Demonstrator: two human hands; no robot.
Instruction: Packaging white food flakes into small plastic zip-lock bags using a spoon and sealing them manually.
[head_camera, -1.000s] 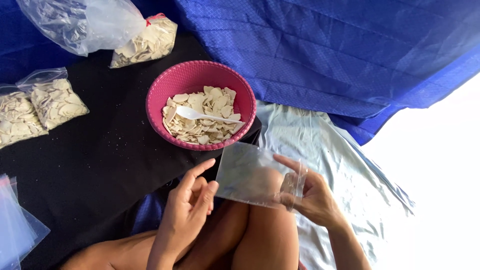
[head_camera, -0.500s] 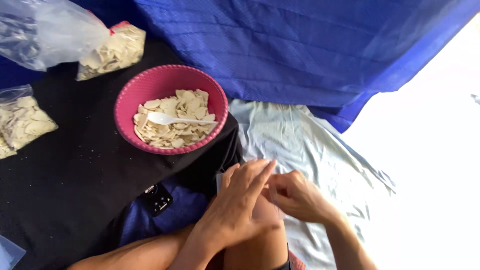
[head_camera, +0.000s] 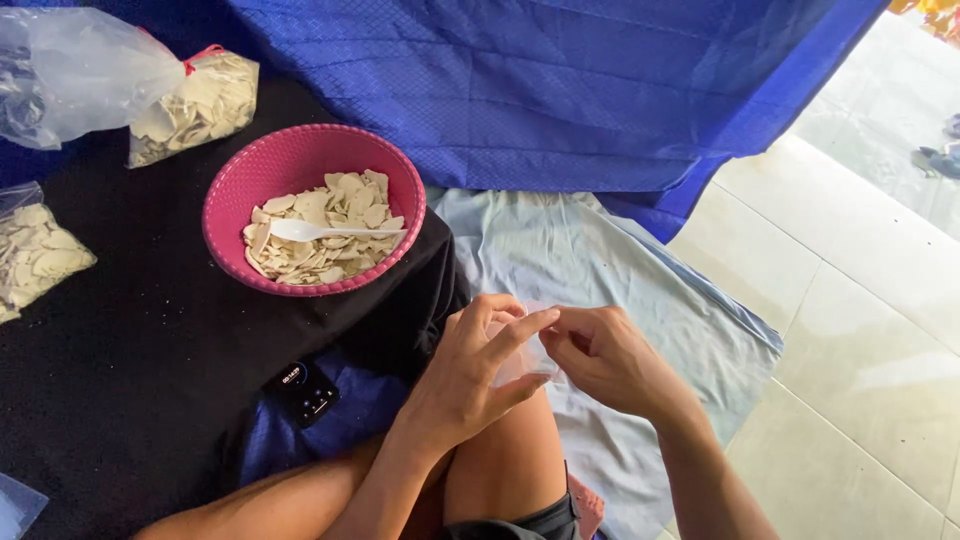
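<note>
White floor tiles (head_camera: 850, 330) are running off to our right, and blue cloth (head_camera: 560, 90) is hanging behind a black cloth (head_camera: 120, 340). We are bringing both hands together over our knee: our left hand (head_camera: 475, 375) and right hand (head_camera: 605, 360) are each pinching a small clear plastic bag (head_camera: 525, 360) between thumb and fingertips, mostly hiding it. Well up to the left, a pink bowl (head_camera: 230, 190) of pale chips (head_camera: 340, 205) is holding a white spoon (head_camera: 320, 231), with filled bags (head_camera: 195, 105) lying beyond it.
</note>
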